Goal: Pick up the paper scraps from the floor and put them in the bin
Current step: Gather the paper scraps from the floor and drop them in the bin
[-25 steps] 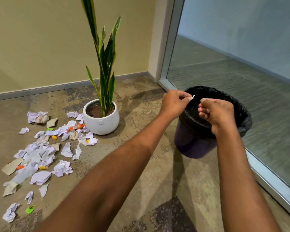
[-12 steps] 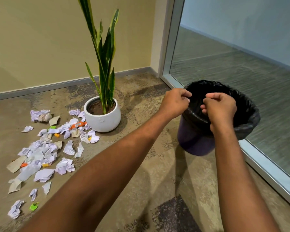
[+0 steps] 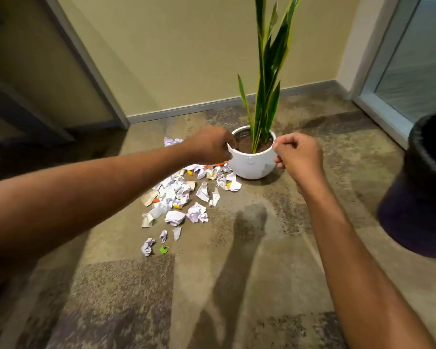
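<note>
Several crumpled white, tan and coloured paper scraps (image 3: 180,197) lie in a loose heap on the floor, left of and in front of a white plant pot. The dark bin (image 3: 423,187) with a black liner stands at the right edge, partly cut off. My left hand (image 3: 209,146) hovers in the air above the far end of the heap, fingers curled, nothing visible in it. My right hand (image 3: 298,157) is held up in front of the pot's right side, also curled with nothing seen in it. Both hands are well left of the bin.
A white plant pot (image 3: 249,162) with tall green leaves stands near the back wall. A glass partition (image 3: 413,71) with a metal floor frame runs behind the bin at the right. A dark doorway is at the left. Bare patterned floor lies in front.
The view and both hands have swung left, away from the bin's mouth toward the scraps and the pot. The small scrap pinched in my left hand one second ago is no longer seen.
</note>
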Demonstrator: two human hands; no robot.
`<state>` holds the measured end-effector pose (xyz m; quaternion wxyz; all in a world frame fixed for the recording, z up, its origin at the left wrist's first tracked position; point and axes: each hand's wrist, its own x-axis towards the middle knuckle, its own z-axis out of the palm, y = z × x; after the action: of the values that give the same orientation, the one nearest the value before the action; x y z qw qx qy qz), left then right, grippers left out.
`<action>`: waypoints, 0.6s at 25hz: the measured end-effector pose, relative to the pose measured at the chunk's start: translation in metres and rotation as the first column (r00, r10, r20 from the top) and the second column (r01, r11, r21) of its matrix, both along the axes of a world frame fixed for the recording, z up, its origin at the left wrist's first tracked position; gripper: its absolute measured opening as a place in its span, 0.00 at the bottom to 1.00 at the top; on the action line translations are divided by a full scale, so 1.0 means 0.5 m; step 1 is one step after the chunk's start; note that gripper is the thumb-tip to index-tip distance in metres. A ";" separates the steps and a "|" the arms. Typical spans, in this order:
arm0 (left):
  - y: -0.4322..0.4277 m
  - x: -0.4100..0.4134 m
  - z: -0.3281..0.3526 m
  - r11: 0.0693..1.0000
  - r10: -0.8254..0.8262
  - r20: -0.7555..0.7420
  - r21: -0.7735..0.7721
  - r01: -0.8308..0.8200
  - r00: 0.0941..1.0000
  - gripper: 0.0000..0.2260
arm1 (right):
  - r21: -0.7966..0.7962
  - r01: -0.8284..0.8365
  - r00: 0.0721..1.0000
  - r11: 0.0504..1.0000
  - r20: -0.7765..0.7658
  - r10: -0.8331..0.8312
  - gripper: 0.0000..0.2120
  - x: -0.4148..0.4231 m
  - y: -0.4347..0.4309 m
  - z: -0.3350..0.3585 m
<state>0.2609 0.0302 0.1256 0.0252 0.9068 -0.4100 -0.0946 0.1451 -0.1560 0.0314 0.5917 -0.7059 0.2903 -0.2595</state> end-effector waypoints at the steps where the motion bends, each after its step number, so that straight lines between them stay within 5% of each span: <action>1: 0.060 0.032 -0.009 0.996 0.038 0.015 0.079 -0.039 0.999 0.17 | 0.008 -0.070 0.997 0.998 -0.035 0.070 0.02 0.023 0.039 -0.022; 10: 0.353 0.125 -0.217 0.830 0.424 -0.224 0.482 -0.279 0.877 0.22 | -0.098 -0.595 0.727 0.798 -0.488 0.483 0.19 0.116 0.253 -0.210; 15: 0.427 0.077 -0.338 0.748 0.593 -0.291 0.545 -0.379 0.751 0.27 | -0.134 -0.791 0.516 0.598 -0.671 0.532 0.48 0.151 0.349 -0.283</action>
<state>0.2993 0.2439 -0.0433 -0.0688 0.9160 -0.1006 -0.3823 0.2206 0.0186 -0.1099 0.3611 -0.9147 0.0869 0.1596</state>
